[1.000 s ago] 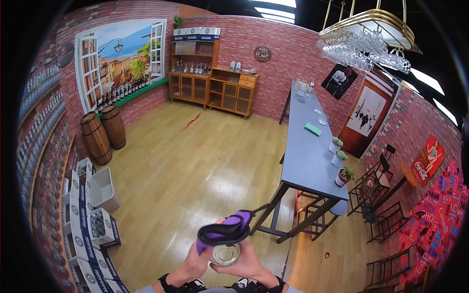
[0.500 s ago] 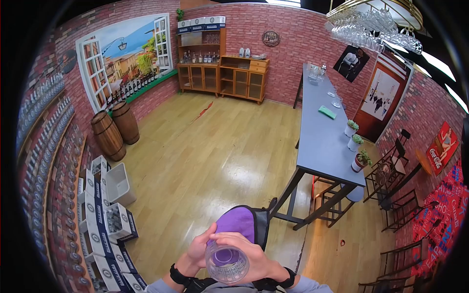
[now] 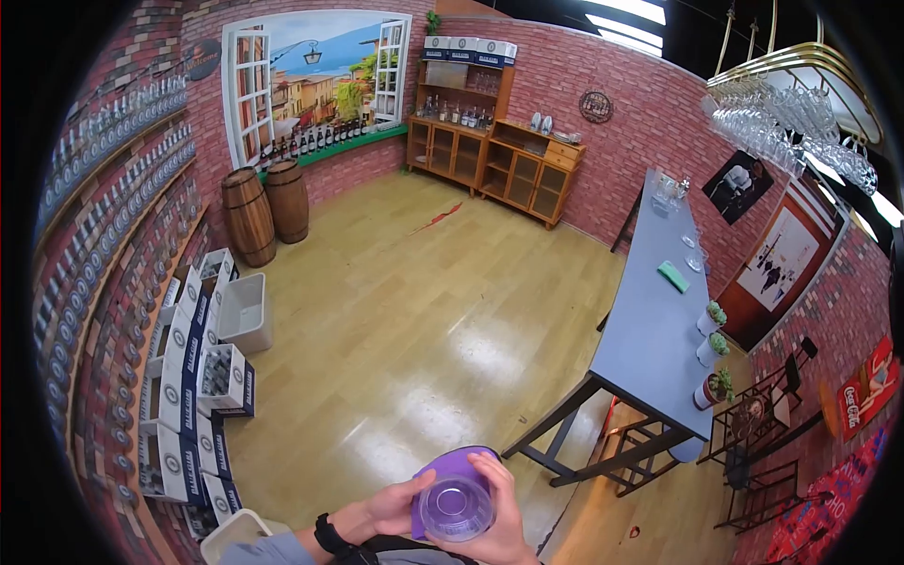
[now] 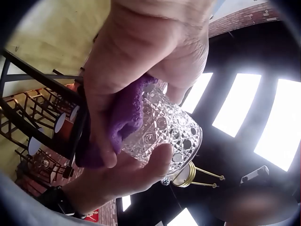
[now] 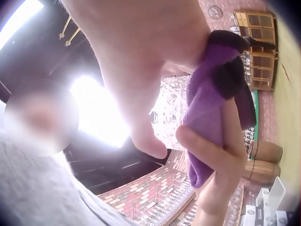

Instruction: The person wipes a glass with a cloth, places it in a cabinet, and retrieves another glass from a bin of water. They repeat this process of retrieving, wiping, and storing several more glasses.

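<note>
A clear cut-pattern glass is held between both hands, close in front of the body, its round mouth facing the head camera. My right hand grips its side; in the left wrist view, the right thumb lies along the glass wall. A purple cloth with black edging is wrapped against the base end of the glass. My left hand pinches this cloth. The right wrist view shows the left fingers pressing the folded cloth, which covers the base.
A long grey table stands to the right, bearing potted plants, a green cloth and glassware. Bottle crates and a white bin line the left wall. Glasses hang overhead at right.
The head view has swung left. The cloth, bunched over the glass at first and then spread out beyond it, now lies mostly behind the glass. Both hands have shifted around the glass.
</note>
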Action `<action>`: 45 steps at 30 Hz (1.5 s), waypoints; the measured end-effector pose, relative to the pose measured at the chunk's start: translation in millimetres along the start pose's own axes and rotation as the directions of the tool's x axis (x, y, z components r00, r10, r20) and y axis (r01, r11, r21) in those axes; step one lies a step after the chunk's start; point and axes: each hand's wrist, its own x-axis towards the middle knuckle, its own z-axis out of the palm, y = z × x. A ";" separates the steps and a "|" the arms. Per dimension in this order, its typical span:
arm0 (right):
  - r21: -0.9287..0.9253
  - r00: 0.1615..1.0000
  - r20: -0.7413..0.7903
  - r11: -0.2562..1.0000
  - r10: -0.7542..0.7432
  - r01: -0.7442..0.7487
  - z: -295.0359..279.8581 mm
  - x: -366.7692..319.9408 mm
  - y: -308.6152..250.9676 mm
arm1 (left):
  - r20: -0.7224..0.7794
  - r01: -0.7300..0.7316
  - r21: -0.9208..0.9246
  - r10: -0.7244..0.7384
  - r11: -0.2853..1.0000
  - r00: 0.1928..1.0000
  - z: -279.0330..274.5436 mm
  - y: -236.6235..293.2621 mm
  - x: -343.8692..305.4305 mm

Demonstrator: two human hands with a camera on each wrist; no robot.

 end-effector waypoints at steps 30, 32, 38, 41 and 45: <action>-0.177 0.989 0.041 0.973 -0.144 0.149 44.7 329.2 132.2 | -0.086 -0.286 0.560 0.398 0.778 0.914 -63.3 279.5 141.5; -0.139 0.981 0.103 0.974 -0.163 0.177 53.0 355.6 141.2 | -0.121 -0.267 0.583 0.407 0.767 0.905 -68.6 300.4 137.6; 0.043 0.962 0.272 0.999 -0.028 0.016 76.4 414.3 178.1 | -0.213 -0.286 0.614 0.504 0.735 0.837 -84.2 341.4 145.3; 0.037 0.956 0.294 0.999 0.008 -0.020 87.4 446.4 200.9 | -0.292 -0.288 0.615 0.551 0.734 0.782 -88.3 363.4 154.9; 0.128 0.944 0.325 0.987 0.051 -0.097 100.8 493.3 234.3 | -0.337 -0.161 0.742 0.570 0.650 0.749 -98.3 407.2 170.4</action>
